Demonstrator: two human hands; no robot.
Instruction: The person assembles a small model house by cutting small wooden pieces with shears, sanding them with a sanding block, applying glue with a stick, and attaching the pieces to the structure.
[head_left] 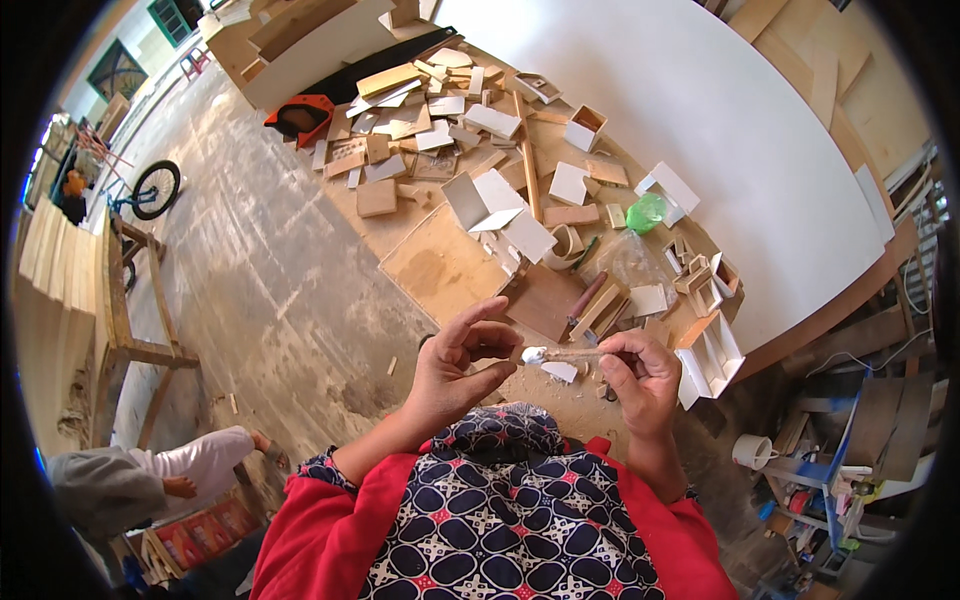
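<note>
In front of my chest, my right hand (pixel 640 380) pinches one end of a thin wooden stick (pixel 575 354), held level and pointing left. A white pasty blob (pixel 534 355) clings to the stick's other end. My left hand (pixel 462 358) is closed in a pinch, thumb and fingertips on a small brown piece (pixel 517 354) that touches or nearly touches the blob. Fingers partly cover that piece, so its full shape is hidden. Below the stick, on the work surface, lies a white offcut (pixel 560 371).
Wood and white board offcuts (pixel 410 120) cover the workbench ahead, with a green plastic bag (pixel 647 213) and an orange-black object (pixel 302 117) among them. A large white panel (pixel 760 170) spans the right. A cluttered shelf (pixel 830 480) stands lower right; a person (pixel 150 480) is lower left.
</note>
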